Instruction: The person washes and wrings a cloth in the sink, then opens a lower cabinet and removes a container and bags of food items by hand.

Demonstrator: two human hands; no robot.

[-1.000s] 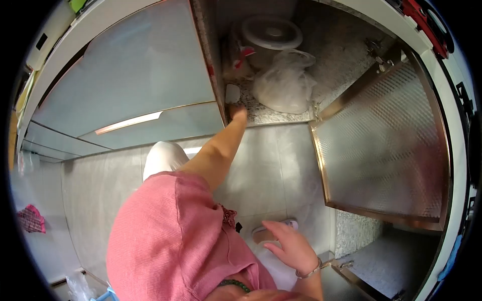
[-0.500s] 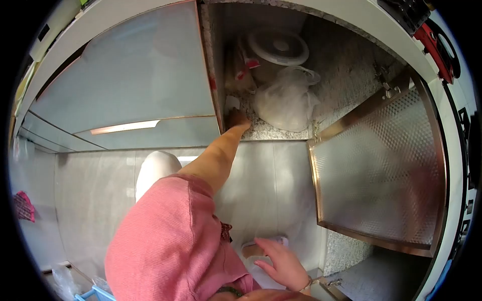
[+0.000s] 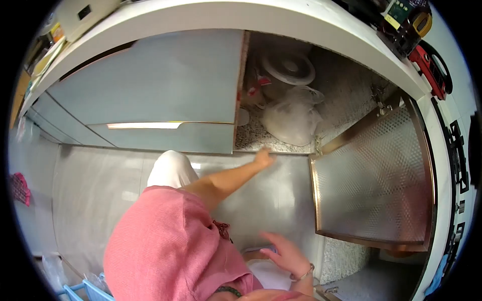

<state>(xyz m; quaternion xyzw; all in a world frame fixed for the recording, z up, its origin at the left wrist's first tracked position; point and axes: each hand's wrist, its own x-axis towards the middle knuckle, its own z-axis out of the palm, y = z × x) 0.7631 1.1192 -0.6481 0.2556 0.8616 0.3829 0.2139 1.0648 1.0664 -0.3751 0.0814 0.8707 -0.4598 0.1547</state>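
Note:
My left hand (image 3: 264, 157) is at the front edge of the open cabinet's speckled floor (image 3: 252, 136), just below a knotted, translucent plastic bag (image 3: 291, 121). Its fingers are too small and blurred to make out whether they hold anything. Behind the bag stands a container with a round, pale lid (image 3: 288, 66), and beside it lies a package with red marks (image 3: 255, 91). A small white object (image 3: 243, 117) rests by the cabinet's left wall. My right hand (image 3: 288, 256), a bracelet at its wrist, hovers over the floor at lower right with thumb and fingers apart, holding nothing.
A textured glass cabinet door (image 3: 374, 175) stands open on the right. Closed grey-blue fronts (image 3: 160, 83) are on the left under a white countertop (image 3: 201, 16). A red appliance (image 3: 429, 70) sits on the counter at upper right. A blue basket (image 3: 90, 291) is at lower left.
My left hand has drawn back from beside the small white object, out to the cabinet's front edge and rightward. The view has shifted, showing more countertop. My right hand stays spread.

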